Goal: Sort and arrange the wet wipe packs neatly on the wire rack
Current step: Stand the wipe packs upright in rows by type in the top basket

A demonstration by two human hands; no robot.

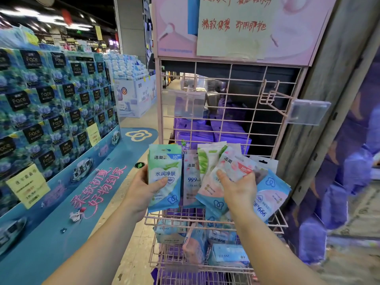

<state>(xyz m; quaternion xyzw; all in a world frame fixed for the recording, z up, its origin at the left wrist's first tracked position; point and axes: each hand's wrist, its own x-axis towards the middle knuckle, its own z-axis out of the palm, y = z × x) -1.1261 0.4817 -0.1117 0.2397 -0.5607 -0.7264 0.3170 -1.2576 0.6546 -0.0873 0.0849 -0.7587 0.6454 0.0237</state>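
While left hand (pixel 144 189) grips green pack (pixel 164 177) — right hand (pixel 239 185) clutches pink packs (pixel 218 175) | wire rack (pixel 226 112) hooks bare — lower basket (pixel 201 246) jumbled; sorting barely begun.

Green pack (pixel 164 177), gripped in the left hand (pixel 141 188): brand "洁柔", "10", and "水润净肤". Pink pack (pixel 224 173) under the right hand (pixel 238 186): "洁柔" and "10". Pack between them (pixel 191 177): "洁柔", "99.9". Blue-pink pack at right (pixel 269 194): "99.9", inverted. Stacked tissue boxes (pixel 47 99) at left: "Face". Blue floor graphic (pixel 98 190): "柔软初夏, 好物到家". Handwritten notice (pixel 234 25) on the rack header: red script, only partly legible.
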